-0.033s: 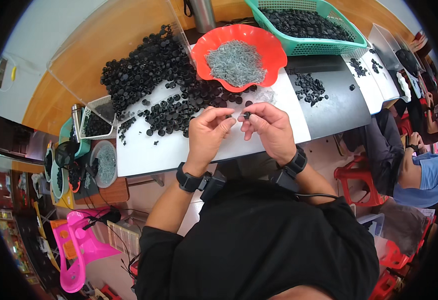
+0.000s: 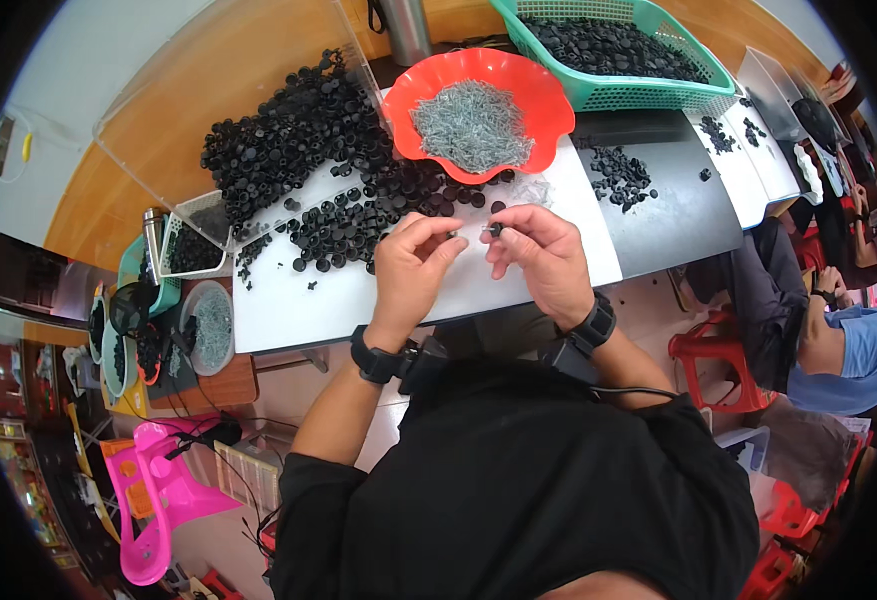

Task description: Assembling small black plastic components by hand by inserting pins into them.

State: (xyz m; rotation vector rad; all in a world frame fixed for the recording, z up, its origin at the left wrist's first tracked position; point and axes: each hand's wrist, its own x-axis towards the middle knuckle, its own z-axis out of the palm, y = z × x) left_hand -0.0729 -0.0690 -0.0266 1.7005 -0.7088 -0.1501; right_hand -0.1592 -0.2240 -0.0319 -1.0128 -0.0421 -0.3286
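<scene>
Above the white tabletop (image 2: 438, 300) my two hands face each other, fingertips a small gap apart. Between the thumb and fingers of my right hand (image 2: 548, 250) is a small black plastic part (image 2: 496, 229), with a thin, light-coloured tip pointing toward the left hand. My left hand (image 2: 408, 265) is closed in a pinch; a small dark bit shows at its fingertips, too small to name. Just beyond the hands lie loose black round caps (image 2: 333, 230), spilling from a big heap (image 2: 288, 145). A red scalloped bowl (image 2: 553, 110) full of thin metal pins or screws stands behind them.
A green basket (image 2: 598, 95) of black parts stands at the back right. Small black pieces (image 2: 621, 180) lie on a dark grey board (image 2: 683, 225). A clear bin (image 2: 228, 110) lies tipped around the heap. Other people sit to the right, near a red stool (image 2: 713, 360).
My left hand has drawn slightly left, so the gap between the fingertips is a bit wider. The right hand stays almost in place, still holding the black part.
</scene>
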